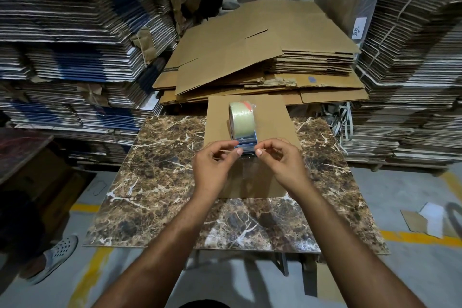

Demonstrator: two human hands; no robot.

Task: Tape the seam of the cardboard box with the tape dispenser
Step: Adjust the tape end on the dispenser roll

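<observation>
Taping: both hands work at the dispenser [243,130] standing on the flat box [250,117], mid-counter [155,182].
Left hand [215,167]: thumb and forefinger pinched on the tape's left edge.
Right hand [282,161]: same pinch on the right edge, likely keeping the clear strip taut and square.
Room: box overhangs the far counter edge; bare marble lies either side.

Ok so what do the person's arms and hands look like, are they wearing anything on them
Both arms are bare from the bottom edge of the picture up to the hands: no sleeves, gloves, watch or bracelet show. The left hand and right hand carry no visible rings. The fingernails are short and unpainted. No markings or tattoos can be made out on either forearm.
</observation>
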